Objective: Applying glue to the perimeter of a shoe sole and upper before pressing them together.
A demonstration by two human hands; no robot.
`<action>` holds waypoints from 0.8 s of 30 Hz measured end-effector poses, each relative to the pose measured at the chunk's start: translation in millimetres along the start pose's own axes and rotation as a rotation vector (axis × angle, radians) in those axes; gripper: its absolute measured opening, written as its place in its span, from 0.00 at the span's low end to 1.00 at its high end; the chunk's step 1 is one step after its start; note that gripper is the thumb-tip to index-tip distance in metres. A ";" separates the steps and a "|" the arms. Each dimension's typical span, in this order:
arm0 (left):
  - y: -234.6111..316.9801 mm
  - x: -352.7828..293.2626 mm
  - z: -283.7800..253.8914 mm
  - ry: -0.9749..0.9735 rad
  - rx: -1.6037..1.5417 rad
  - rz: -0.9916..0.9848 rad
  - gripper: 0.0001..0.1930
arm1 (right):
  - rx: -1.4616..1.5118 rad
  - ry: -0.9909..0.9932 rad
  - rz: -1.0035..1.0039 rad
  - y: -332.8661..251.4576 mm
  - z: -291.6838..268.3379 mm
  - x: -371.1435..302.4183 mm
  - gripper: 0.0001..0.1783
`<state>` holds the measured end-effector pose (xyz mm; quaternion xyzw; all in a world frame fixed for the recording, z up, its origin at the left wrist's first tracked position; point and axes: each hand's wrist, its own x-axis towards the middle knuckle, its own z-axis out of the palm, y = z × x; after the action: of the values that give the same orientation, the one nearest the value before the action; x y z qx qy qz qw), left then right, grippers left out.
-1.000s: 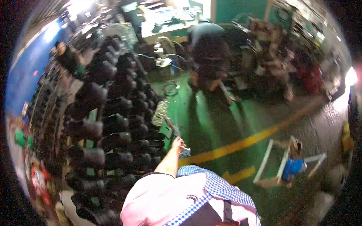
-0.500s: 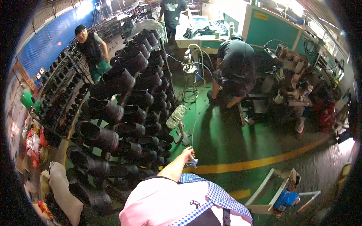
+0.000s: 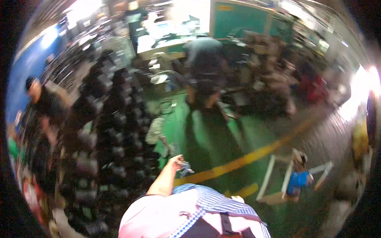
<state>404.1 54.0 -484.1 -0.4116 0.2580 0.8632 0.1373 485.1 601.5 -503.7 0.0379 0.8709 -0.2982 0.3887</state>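
Observation:
My left hand (image 3: 176,161) reaches forward from the lower middle of the blurred head view, arm bare, over the green floor (image 3: 206,135). Its fingers are closed on a small blue-grey object (image 3: 185,170), too blurred to identify. Just left of the hand stands a tall rack (image 3: 107,131) filled with several dark tube-shaped pieces. My pink and blue-checked top (image 3: 186,214) fills the bottom edge. My right hand is out of view.
A person bends over (image 3: 202,59) beyond the hand, another in black (image 3: 39,105) stands left of the rack, a third (image 3: 135,16) at the back. A yellow floor line (image 3: 246,158) runs diagonally. A white frame with a blue thing (image 3: 295,178) stands right.
The view has swung and blurred. The rack now sits further left and the white frame higher. My left hand stays stretched forward with the small object in it.

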 end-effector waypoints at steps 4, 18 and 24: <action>-8.8 4.2 -2.9 0.109 0.059 0.066 0.18 | -0.016 0.119 0.004 -2.0 4.7 -6.8 0.27; -14.4 4.3 12.0 -0.110 0.236 0.123 0.07 | 0.198 0.092 0.286 14.6 4.1 -47.9 0.29; -24.9 37.2 49.9 0.095 0.171 0.036 0.15 | 0.228 0.146 0.252 29.5 13.2 -52.8 0.26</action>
<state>360.2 103.4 -495.1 -0.4340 0.3443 0.8200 0.1442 539.2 627.1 -488.1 0.2120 0.8459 -0.3403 0.3517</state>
